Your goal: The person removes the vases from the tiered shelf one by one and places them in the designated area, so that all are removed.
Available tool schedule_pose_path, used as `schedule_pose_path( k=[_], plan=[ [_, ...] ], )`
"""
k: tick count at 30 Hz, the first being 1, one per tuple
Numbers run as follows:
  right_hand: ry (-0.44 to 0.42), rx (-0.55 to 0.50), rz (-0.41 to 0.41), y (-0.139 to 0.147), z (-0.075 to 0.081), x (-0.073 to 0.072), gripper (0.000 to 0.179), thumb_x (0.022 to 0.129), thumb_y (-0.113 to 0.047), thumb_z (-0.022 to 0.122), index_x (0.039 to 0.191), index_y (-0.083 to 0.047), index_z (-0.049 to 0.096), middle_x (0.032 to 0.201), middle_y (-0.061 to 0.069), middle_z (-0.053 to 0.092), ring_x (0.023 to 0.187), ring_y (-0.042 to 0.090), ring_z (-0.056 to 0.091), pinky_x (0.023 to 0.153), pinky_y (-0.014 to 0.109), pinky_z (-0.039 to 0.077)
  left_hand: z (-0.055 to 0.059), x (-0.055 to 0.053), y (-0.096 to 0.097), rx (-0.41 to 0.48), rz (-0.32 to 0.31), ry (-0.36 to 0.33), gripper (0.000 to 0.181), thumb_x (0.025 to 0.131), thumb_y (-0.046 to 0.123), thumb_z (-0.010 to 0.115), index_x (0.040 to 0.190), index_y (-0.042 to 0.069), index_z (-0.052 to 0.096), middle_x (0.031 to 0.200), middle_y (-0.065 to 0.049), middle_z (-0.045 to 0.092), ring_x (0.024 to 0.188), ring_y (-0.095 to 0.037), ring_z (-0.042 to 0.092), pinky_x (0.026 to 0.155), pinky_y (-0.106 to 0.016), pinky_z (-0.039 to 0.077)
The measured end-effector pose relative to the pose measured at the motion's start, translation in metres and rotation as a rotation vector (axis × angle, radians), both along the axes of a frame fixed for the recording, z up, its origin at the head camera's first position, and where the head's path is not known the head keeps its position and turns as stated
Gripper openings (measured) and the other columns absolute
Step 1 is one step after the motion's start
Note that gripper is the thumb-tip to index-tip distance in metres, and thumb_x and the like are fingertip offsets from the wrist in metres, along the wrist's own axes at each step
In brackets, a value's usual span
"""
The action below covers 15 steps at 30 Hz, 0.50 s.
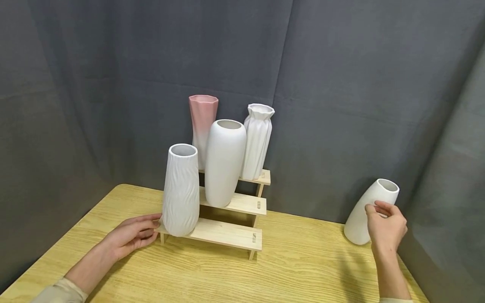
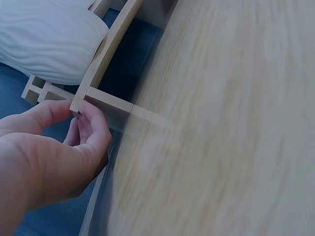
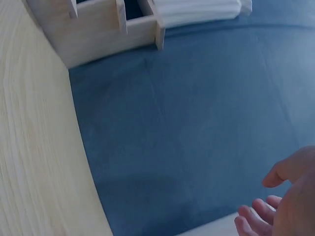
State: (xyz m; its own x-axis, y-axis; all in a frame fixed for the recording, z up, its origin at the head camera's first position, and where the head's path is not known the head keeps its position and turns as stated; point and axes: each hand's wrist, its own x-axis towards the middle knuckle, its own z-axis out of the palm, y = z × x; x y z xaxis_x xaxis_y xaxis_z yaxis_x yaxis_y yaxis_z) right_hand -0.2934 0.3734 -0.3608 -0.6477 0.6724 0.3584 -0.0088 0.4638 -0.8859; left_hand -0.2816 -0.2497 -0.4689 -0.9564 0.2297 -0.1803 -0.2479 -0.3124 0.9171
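Observation:
At its lowest step's left end, my left hand (image 1: 130,236) pinches the three-step wooden display stand (image 1: 227,234); the left wrist view has thumb and fingers on the end of the step (image 2: 106,56). A white vase with wavy ridges (image 1: 181,193) stands on that step, close to this hand. Far right, my right hand (image 1: 387,229) is beside a white vase with a slanted top (image 1: 360,214), hiding part of it in the head view. Its fingers are loosely bent with nothing between them, as the right wrist view shows of the hand (image 3: 295,204).
On the middle step stands a smooth white vase (image 1: 225,164). The top step holds a pink-and-white vase (image 1: 203,118) and a white pleated vase (image 1: 258,143). Grey curtains (image 1: 341,84) hang behind and beside the wood-grain table (image 1: 303,269).

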Motion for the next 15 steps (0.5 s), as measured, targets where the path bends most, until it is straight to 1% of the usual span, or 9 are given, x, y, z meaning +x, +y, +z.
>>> schedule_pose_path(
  k=[1,2,4,5,7,12,15],
  plan=[
    [0.032,-0.005,0.011,-0.005,0.002,0.001,0.032,0.090,-0.018,0.067,0.117,-0.002,0.069,0.079,-0.017,0.064,0.071,-0.005,0.057,0.062,0.014,0.045,0.000,0.000,0.000,-0.001,-0.002,0.003,0.051,0.099,0.000,0.061,0.148,-0.001,0.046,0.099,-0.006,0.052,0.079,-0.011,0.049,0.085,-0.030,0.055],
    [0.063,-0.008,0.026,-0.010,0.004,0.001,0.029,0.090,-0.017,0.067,0.115,-0.001,0.070,0.079,-0.017,0.065,0.066,-0.007,0.058,0.059,0.013,0.046,0.000,0.000,0.000,-0.003,-0.005,0.006,0.053,0.099,0.000,0.061,0.150,-0.002,0.044,0.097,-0.006,0.052,0.078,-0.010,0.048,0.085,-0.030,0.055],
    [0.117,-0.009,0.062,-0.021,0.007,0.003,0.027,0.091,-0.015,0.067,0.113,0.000,0.070,0.081,-0.011,0.069,0.062,-0.006,0.061,0.056,0.012,0.049,0.001,-0.001,0.001,-0.004,-0.002,0.006,0.055,0.099,0.000,0.061,0.150,-0.003,0.042,0.093,-0.005,0.050,0.077,-0.011,0.046,0.085,-0.029,0.055],
    [0.135,-0.004,0.079,-0.026,0.008,0.004,0.026,0.091,-0.015,0.067,0.112,0.000,0.070,0.082,-0.008,0.070,0.061,-0.004,0.062,0.055,0.013,0.050,0.000,-0.001,0.001,-0.004,0.002,0.004,0.056,0.099,0.000,0.061,0.151,-0.003,0.041,0.092,-0.005,0.050,0.076,-0.011,0.046,0.084,-0.029,0.055],
    [0.160,0.018,0.101,-0.037,0.010,0.006,0.025,0.092,-0.015,0.068,0.112,0.000,0.071,0.084,-0.004,0.071,0.062,-0.002,0.064,0.057,0.013,0.050,0.000,-0.001,0.001,0.001,0.001,0.006,0.057,0.099,0.000,0.061,0.152,-0.004,0.040,0.096,-0.005,0.051,0.078,-0.011,0.048,0.084,-0.030,0.056],
    [0.201,0.074,0.175,-0.067,0.011,0.013,0.021,0.095,-0.016,0.069,0.110,-0.002,0.072,0.085,-0.002,0.071,0.069,0.004,0.067,0.061,0.014,0.052,0.000,0.000,0.001,0.002,0.014,0.002,0.057,0.099,0.000,0.062,0.151,-0.004,0.041,0.105,-0.009,0.052,0.082,-0.012,0.050,0.084,-0.030,0.055],
    [0.248,0.111,0.217,-0.085,0.010,0.018,0.018,0.096,-0.016,0.069,0.107,-0.002,0.073,0.085,0.002,0.071,0.071,0.006,0.067,0.063,0.014,0.052,0.000,0.000,0.001,0.002,0.008,0.003,0.059,0.099,0.000,0.061,0.153,-0.005,0.037,0.103,-0.009,0.050,0.080,-0.011,0.048,0.084,-0.029,0.055]
  ],
)
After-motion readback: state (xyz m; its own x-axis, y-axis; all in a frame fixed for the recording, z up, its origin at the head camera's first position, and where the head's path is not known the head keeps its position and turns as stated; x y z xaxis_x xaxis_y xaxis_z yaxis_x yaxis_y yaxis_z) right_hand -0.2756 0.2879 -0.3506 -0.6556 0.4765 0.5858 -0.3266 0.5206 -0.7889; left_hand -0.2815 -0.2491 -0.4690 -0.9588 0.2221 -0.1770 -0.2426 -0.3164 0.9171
